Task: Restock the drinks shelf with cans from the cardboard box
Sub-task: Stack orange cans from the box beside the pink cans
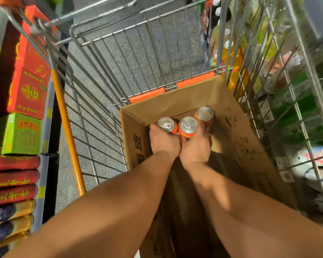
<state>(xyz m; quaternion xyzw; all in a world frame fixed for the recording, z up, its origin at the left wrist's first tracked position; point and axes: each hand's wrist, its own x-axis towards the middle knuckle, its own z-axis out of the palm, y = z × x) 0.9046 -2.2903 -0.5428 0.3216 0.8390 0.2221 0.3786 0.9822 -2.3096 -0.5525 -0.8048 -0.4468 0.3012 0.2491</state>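
An open cardboard box (229, 116) stands inside a wire shopping cart. Three orange cans with silver tops stand together at its far end: a left can (166, 124), a middle can (188, 126) and a right can (205, 113). My left hand (163, 141) reaches into the box and curls its fingers round the left can. My right hand (196, 146) sits beside it, fingers curled round the middle can and reaching toward the right can. The undersides of both hands are hidden.
The wire cart (108, 75) has an orange handle bar (67, 131) on the left and orange clips at its far edge. Left shelves hold red cartons (29, 90), a green carton (24, 134) and stacked packs. Right shelves (280, 75) hold bottled drinks behind the cart's mesh.
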